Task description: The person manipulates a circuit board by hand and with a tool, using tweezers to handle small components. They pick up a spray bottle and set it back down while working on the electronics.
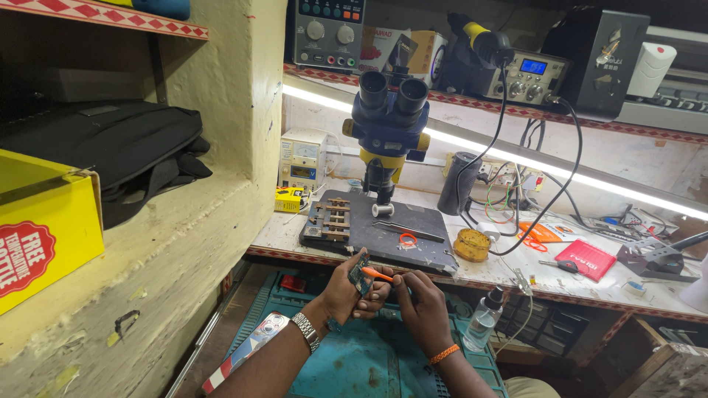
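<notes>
Head view: small circuit board gripped over teal mat, just below counter edge.
Left hand fingers clamped on board; right hand fingers pinched on orange tool, tip touching board.

A big yellow box with a round red label sits on a ledge far left of the fingers. A flat red pack lies on the tabletop to their right. High above the fingers, on the shelf, stand a white and red carton, a brown box and a small blue screen.
</notes>
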